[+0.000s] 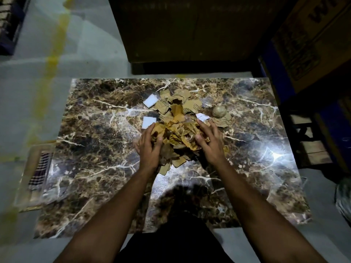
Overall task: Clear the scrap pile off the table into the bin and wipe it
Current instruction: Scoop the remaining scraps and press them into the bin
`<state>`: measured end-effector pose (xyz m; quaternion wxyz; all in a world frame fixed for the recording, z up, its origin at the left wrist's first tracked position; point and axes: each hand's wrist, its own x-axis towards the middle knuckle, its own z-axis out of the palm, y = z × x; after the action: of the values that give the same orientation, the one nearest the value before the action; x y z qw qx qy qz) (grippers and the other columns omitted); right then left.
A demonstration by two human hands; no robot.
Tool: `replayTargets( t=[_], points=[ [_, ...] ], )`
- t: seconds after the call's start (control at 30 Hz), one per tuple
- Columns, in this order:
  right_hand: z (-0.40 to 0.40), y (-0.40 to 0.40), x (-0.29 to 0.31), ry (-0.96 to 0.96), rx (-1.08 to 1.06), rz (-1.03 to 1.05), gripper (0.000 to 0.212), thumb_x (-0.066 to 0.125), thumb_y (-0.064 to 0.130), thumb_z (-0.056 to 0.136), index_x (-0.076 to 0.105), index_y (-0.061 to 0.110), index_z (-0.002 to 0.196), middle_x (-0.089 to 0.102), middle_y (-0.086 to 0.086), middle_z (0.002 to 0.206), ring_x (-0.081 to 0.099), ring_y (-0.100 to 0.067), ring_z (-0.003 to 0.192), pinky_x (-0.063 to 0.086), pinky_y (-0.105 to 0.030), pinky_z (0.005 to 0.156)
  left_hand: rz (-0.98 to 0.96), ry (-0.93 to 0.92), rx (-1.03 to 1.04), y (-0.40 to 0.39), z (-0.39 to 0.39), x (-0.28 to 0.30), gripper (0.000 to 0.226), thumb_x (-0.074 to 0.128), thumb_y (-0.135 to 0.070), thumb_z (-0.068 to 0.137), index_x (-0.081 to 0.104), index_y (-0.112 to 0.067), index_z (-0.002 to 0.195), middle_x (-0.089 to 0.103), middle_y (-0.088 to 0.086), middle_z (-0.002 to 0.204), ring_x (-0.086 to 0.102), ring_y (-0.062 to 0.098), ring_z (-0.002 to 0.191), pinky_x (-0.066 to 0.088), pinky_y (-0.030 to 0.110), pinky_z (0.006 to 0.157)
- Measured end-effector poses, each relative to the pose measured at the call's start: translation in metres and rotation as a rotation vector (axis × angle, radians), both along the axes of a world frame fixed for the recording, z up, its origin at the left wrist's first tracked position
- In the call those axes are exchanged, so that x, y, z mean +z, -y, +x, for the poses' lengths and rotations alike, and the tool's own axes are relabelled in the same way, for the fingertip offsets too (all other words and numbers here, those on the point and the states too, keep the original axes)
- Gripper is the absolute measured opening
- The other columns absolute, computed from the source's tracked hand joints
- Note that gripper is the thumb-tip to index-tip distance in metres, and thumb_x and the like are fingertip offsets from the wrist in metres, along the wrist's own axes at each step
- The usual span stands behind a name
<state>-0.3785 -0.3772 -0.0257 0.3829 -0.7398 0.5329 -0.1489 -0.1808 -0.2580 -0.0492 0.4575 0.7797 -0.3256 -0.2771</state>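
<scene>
While the left hand and right hand are clutching the scrap pile mid-surface, loose far pieces are risking slipping out, scattering.

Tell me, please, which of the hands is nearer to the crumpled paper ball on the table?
The right hand. It grips the right side of the scrap pile, just below and left of the paper ball. The left hand grips the pile's far side from the ball.
</scene>
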Motion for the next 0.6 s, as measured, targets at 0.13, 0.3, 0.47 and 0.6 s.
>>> replayTargets(
  t=[0.13, 0.3, 0.47, 0.6],
  points=[
    [0.019, -0.011, -0.004, 0.044, -0.044, -0.021, 0.061, 0.039, 0.076, 0.082, 0.04, 0.062, 0.142, 0.017, 0.003, 0.167, 0.019, -0.03, 0.15, 0.019, -0.07, 0.116, -0.044, -0.03, 0.063, 0.008, -0.011, -0.004, 0.054, 0.04, -0.078, 0.091, 0.037, -0.061, 0.142, 0.043, -0.01, 0.154, 0.039, 0.023, 0.143, 0.03, 0.066, 0.113],
    [0.034, -0.026, -0.013, 0.064, -0.028, -0.068, 0.048, 0.052, 0.058, 0.09, 0.048, 0.059, 0.138, 0.021, 0.006, 0.165, 0.021, -0.025, 0.149, 0.009, -0.052, 0.119, -0.097, -0.012, 0.091, 0.006, -0.035, -0.001, 0.059, 0.046, -0.064, 0.09, 0.047, -0.042, 0.144, 0.027, -0.049, 0.144, 0.018, 0.015, 0.147, 0.023, 0.048, 0.117],
    [0.043, -0.037, -0.012, 0.186, -0.018, -0.099, 0.042, 0.06, 0.045, 0.092, 0.057, 0.053, 0.134, 0.027, 0.009, 0.161, 0.027, -0.019, 0.146, 0.028, -0.047, 0.115, -0.154, -0.056, 0.154, 0.012, -0.053, -0.001, 0.053, 0.05, -0.063, 0.089, 0.054, -0.043, 0.138, 0.019, -0.066, 0.127, 0.026, 0.03, 0.148, 0.032, 0.057, 0.115],
    [0.053, -0.043, -0.006, 0.293, -0.022, -0.064, 0.045, 0.051, 0.054, 0.094, 0.061, 0.041, 0.136, 0.029, 0.008, 0.161, 0.029, -0.018, 0.147, 0.033, -0.05, 0.116, -0.179, -0.19, 0.232, 0.017, -0.062, -0.003, 0.043, 0.052, -0.062, 0.092, 0.054, -0.047, 0.133, 0.039, -0.048, 0.138, 0.035, 0.021, 0.146, 0.037, 0.057, 0.113]
  ],
)
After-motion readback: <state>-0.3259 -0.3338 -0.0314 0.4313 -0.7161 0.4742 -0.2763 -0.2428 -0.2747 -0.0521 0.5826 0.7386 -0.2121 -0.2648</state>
